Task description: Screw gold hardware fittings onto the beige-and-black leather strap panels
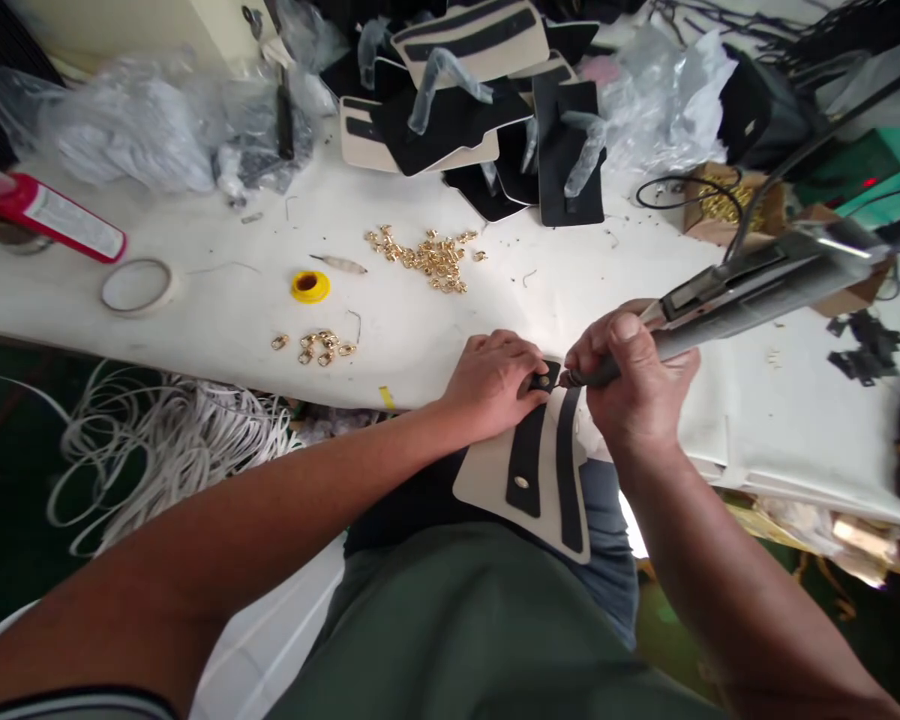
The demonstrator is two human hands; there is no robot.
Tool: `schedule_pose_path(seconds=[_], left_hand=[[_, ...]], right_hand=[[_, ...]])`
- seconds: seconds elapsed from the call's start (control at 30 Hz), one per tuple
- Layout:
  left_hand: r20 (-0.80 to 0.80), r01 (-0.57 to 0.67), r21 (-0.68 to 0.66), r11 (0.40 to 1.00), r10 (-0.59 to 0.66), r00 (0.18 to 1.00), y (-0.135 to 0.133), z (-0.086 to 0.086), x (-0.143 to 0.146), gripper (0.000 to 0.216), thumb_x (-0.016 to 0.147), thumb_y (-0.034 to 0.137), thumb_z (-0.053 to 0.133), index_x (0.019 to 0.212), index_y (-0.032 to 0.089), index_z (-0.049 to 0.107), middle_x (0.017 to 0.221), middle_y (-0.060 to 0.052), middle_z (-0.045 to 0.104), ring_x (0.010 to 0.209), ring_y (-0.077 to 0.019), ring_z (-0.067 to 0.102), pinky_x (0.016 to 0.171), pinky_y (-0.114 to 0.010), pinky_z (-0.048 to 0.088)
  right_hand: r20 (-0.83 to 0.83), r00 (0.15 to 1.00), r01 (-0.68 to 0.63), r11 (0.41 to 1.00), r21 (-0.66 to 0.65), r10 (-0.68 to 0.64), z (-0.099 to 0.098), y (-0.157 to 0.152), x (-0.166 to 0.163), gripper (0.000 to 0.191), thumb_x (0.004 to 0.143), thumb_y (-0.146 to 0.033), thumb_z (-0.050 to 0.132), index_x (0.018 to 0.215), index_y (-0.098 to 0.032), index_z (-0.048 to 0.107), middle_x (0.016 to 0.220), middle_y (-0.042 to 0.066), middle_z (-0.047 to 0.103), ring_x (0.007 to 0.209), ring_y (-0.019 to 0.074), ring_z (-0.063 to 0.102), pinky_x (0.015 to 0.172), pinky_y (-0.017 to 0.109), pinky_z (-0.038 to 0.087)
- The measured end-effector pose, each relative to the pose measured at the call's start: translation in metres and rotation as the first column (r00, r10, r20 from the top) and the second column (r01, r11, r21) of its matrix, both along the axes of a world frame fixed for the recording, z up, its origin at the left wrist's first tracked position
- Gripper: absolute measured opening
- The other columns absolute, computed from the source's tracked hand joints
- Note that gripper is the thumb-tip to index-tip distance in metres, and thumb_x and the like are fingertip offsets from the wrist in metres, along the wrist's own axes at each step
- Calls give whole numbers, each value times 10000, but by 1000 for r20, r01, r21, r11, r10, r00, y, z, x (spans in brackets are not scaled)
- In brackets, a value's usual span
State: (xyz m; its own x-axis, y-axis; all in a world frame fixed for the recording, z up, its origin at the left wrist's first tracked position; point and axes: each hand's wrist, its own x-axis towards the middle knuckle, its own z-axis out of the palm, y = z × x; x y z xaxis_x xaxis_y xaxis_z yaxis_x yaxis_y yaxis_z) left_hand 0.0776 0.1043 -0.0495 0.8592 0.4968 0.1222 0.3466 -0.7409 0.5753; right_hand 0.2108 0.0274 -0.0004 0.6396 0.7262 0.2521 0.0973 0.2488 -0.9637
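My right hand (634,375) grips a long grey power screwdriver (757,300) with a lever along its side. Its tip points left, close to a black strap end with a metal fitting (544,381). My left hand (495,385) is closed over the upper end of a beige panel (487,480) with black strips, pressing beside that fitting. The panel leans from the table edge over my lap, and a round metal stud (521,482) shows on its lower strip. Whether the tip touches the fitting, I cannot tell.
A pile of gold clasps (427,258) lies mid-table, with several more clasps (324,347) to the left. Black and beige panels (450,125) are stacked behind. A yellow spool (310,287), tape roll (136,287) and red bottle (64,215) stand left. A box of gold parts (724,205) sits right.
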Motion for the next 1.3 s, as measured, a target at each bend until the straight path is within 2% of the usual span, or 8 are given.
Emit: schedule_pose_path(seconds=[0.3, 0.47, 0.73, 0.97, 1.3], left_hand=[[20, 6, 28, 1000, -7, 1000, 0, -2, -1, 261, 883, 349, 804, 1091, 252, 679, 1264, -16, 739, 1278, -290, 568, 1025, -484, 401], [-4, 5, 37, 999, -4, 1000, 0, -1, -2, 235, 900, 356, 778, 1087, 252, 680, 1277, -38, 733, 1291, -302, 558, 1022, -491, 399], [-19, 9, 38, 999, -9, 1000, 0, 0, -1, 254, 904, 365, 779, 1113, 257, 685, 1284, -39, 735, 1294, -300, 561, 1022, -485, 393], [4, 5, 61, 998, -5, 1000, -1, -2, -2, 228, 895, 345, 788, 1075, 246, 691, 1262, -33, 736, 1275, -287, 561, 1005, -480, 379], [4, 1, 69, 998, -1, 1000, -1, -5, -1, 244, 892, 353, 780, 1100, 253, 700, 1241, -33, 735, 1261, -289, 558, 1008, -478, 370]], right_hand=[[66, 996, 54, 998, 13, -55, -13, 5, -2, 428, 858, -580, 777, 719, -254, 538, 592, -48, 511, 469, 141, 515, 462, 303, 480], [118, 990, 87, 995, -53, -80, -18, 5, -3, 473, 864, -625, 751, 685, -253, 519, 626, -22, 542, 504, 152, 539, 483, 310, 493], [131, 989, 71, 997, -8, -70, -21, 6, -5, 499, 874, -590, 770, 632, -252, 493, 607, -24, 534, 514, 153, 543, 499, 315, 496], [138, 990, -24, 998, 61, 15, -25, 6, 1, 457, 855, -456, 823, 604, -236, 511, 590, -17, 568, 504, 144, 528, 481, 306, 482], [179, 981, -83, 997, 6, 81, -24, 6, 3, 330, 849, -419, 756, 667, -241, 546, 546, -38, 564, 463, 141, 530, 455, 296, 478]])
